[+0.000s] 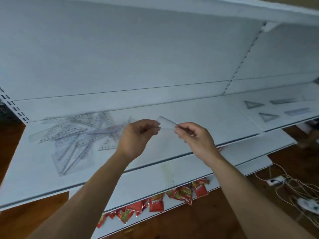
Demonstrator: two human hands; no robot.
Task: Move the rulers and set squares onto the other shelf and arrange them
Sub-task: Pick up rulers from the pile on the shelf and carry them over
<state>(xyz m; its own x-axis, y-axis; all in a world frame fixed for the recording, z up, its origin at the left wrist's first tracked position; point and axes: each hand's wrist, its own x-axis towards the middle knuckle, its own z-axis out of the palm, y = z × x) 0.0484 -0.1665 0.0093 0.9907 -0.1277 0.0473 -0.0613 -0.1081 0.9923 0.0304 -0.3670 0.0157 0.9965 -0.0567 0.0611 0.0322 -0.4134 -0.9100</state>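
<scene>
Both hands hold one clear plastic ruler (pixel 166 123) in the air above the white shelf (pixel 198 118). My left hand (pixel 138 135) pinches its left end and my right hand (pixel 193 137) pinches its right end. A loose pile of clear rulers and set squares (pixel 79 133) lies on the shelf's left part, left of my left hand. On the adjoining shelf section (pixel 248 114) to the right, two set squares (pixel 253 104) (pixel 268 116) and two rulers (pixel 283 101) (pixel 296 111) lie spaced apart in rows.
A lower shelf (pixel 155 176) juts out below the hands, and red snack packets (pixel 156 203) line the shelf under it. Tangled cables and a power strip (pixel 293 190) lie on the brown floor at the right. The shelf's back panel is bare.
</scene>
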